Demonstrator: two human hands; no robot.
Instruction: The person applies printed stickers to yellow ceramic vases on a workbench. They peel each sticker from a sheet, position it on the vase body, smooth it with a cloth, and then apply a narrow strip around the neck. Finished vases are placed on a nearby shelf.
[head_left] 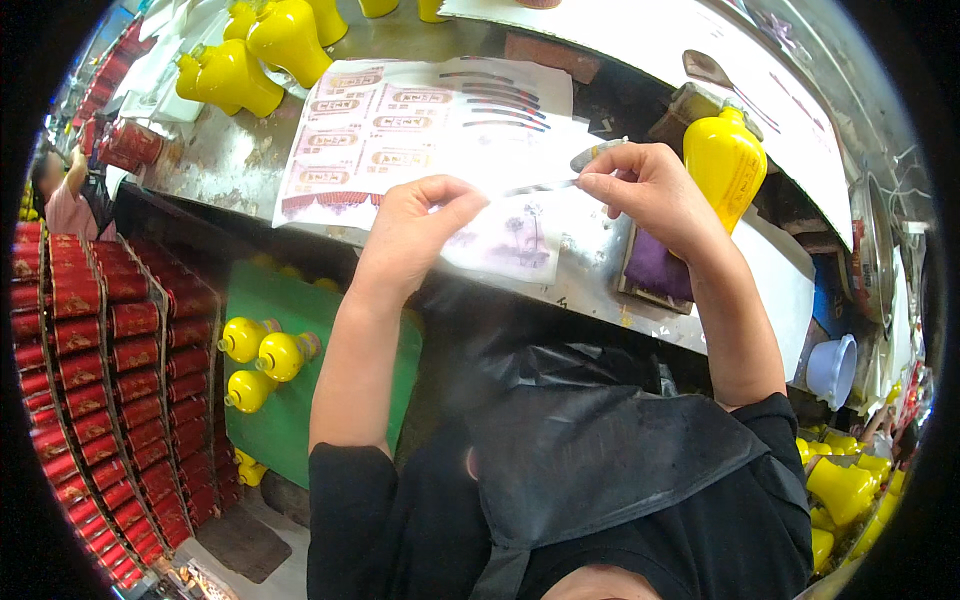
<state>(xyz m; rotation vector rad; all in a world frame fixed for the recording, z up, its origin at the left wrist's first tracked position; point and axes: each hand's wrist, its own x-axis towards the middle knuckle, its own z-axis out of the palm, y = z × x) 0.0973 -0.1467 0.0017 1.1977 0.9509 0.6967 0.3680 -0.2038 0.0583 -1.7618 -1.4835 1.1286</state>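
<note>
My left hand (425, 220) and my right hand (655, 190) are raised over the near edge of the metal workbench (215, 165). Stretched between their pinched fingertips is a thin, pale strip (537, 187), one end in each hand. Beneath lie printed decal sheets (350, 140) with framed labels and a faint purple landscape. Several dark curved strips (505, 100) rest on the sheets' far part. Behind my right fingers a grey flat piece (592, 155) shows partly. A glossy yellow vase (725, 165) leans close to my right hand, printed on its side.
More yellow vases (285, 40) stand at the back left. A purple cloth pad (655, 265) lies right of the sheets. Stacked red boxes (90, 360) and yellow vases on a green board (335, 375) are at left. A white tub (830, 370) and more yellow vases (845, 490) are at right.
</note>
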